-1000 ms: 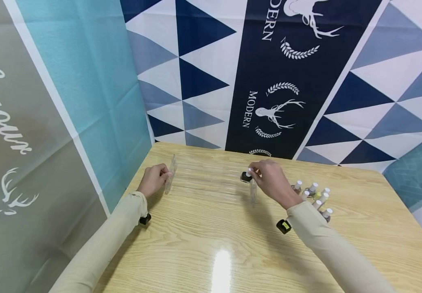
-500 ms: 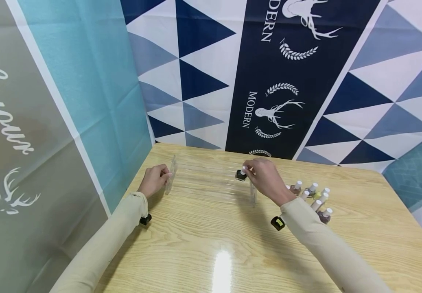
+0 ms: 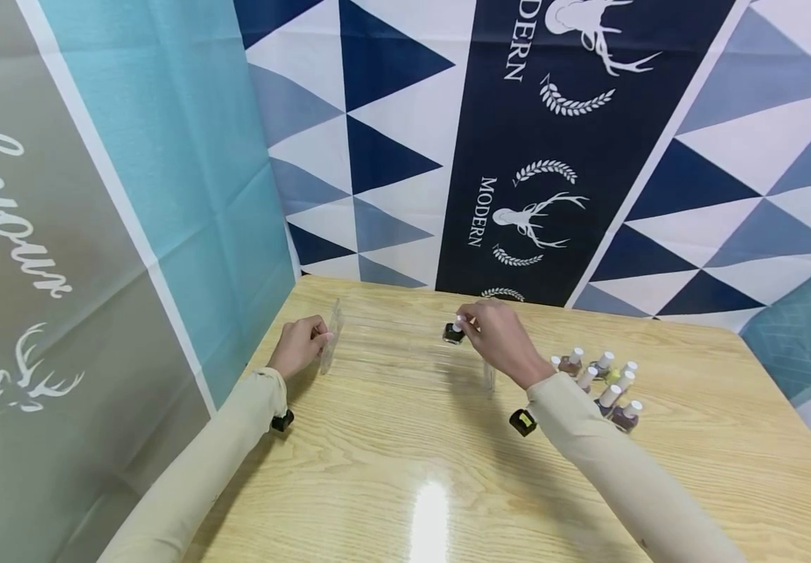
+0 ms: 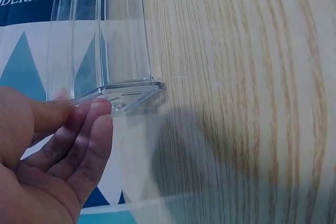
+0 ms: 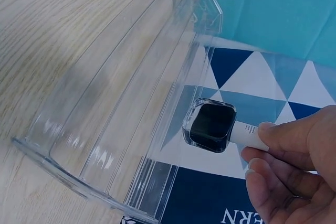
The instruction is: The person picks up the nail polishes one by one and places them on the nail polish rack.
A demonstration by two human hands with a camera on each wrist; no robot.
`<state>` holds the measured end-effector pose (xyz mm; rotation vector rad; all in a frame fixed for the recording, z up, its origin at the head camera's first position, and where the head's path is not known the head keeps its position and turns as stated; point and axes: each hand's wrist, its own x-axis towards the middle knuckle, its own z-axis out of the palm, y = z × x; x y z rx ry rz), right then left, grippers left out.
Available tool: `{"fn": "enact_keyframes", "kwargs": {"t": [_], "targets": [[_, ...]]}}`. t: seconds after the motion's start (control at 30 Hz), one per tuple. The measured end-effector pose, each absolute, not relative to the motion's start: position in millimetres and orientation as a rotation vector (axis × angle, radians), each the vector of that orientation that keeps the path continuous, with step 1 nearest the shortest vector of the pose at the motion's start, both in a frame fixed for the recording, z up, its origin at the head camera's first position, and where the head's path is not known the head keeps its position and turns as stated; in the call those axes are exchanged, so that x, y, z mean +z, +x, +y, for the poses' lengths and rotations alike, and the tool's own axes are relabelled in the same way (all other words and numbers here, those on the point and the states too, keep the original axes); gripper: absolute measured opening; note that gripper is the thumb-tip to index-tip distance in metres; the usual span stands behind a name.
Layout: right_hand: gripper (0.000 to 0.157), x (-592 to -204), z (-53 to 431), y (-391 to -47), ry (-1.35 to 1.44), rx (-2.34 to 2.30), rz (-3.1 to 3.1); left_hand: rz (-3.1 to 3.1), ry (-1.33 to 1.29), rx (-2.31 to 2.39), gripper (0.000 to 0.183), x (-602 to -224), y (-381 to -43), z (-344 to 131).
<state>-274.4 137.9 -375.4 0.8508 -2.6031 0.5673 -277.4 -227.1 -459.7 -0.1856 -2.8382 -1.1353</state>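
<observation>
A clear stepped plastic display rack (image 3: 391, 348) stands on the table, its tiers running left to right. My left hand (image 3: 297, 346) pinches the edge of its left end panel; the left wrist view shows thumb and fingertips (image 4: 100, 109) at that panel. Over the rack's right half, my right hand (image 3: 502, 338) holds a nail polish bottle (image 5: 210, 125) by its white cap, between thumb and fingers. The bottle has a clear square body with very dark polish and is tilted. Whether its base touches a tier I cannot tell.
Several more nail polish bottles (image 3: 608, 391) with white caps stand grouped right of the rack, partly behind the right forearm. The wooden table (image 3: 349, 469) meets a patterned cloth (image 3: 391, 156) at the back and a teal and grey one at the left.
My right hand has moved left along the rack with the nail polish bottle in it. The left hand keeps its grip on the end panel, and the rack has not moved.
</observation>
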Motion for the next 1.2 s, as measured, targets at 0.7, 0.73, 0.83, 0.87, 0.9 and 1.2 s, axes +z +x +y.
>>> {"fn": "enact_keyframes", "kwargs": {"t": [0.7,0.73,0.83,0.87,0.9,1.2], "targets": [[0.010,-375,111,-287,0.857,0.587,-2.632,-2.842,-0.181,-1.156,0.016,-459,-279,-227],[0.010,-375,109,-288,0.857,0.581,-2.627,-2.838,-0.182,-1.155,0.015,-459,-279,-227],[0.008,-375,104,-291,0.864,0.570,-2.606,-2.831,-0.182,-1.151,0.015,-459,-280,-227],[0.008,-375,102,-291,0.866,0.570,-2.600,-2.832,-0.182,-1.149,0.015,-459,-280,-226],[0.008,-375,101,-293,0.870,0.569,-2.596,-2.833,-0.178,-1.150,0.015,-459,-279,-226],[0.009,-376,88,-297,0.867,0.576,-2.626,-2.833,-0.190,-1.150,0.016,-458,-277,-226]]}}
